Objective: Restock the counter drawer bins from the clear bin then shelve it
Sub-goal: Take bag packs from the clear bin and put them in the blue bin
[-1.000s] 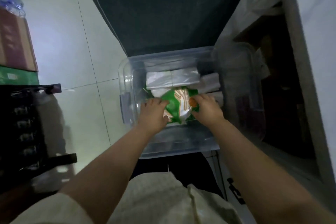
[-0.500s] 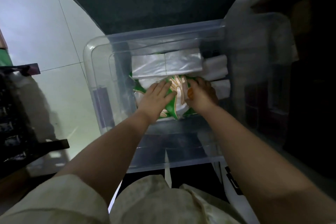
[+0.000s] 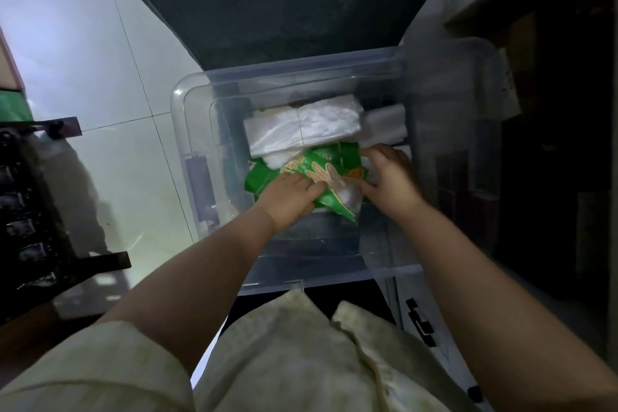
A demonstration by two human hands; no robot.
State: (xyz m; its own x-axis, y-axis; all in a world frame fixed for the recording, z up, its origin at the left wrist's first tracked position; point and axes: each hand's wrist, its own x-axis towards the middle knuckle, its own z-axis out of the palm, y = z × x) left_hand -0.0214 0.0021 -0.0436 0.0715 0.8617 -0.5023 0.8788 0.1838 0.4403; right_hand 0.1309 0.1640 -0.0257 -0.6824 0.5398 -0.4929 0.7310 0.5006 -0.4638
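Observation:
The clear bin (image 3: 187,130) stands on the floor right in front of me, open at the top. Inside lies a green packet (image 3: 321,164) with orange and white print, crumpled between both hands. My left hand (image 3: 287,199) grips its near left part; my right hand (image 3: 389,174) holds its right edge. Behind the packet rest white plastic-wrapped bundles (image 3: 304,127), with another white roll (image 3: 384,125) to their right. What lies under the packet is hidden.
A dark mat (image 3: 267,0) covers the floor beyond the bin. Pale floor tiles (image 3: 100,60) spread to the left, where a black rack (image 3: 30,211) stands. A dim open cabinet (image 3: 551,144) with shelves is at the right. My light shirt fills the bottom.
The green packet has turned and crumpled more in my hands. My left hand slid to its near side and my right hand spread out to the right edge. The camera shifted slightly.

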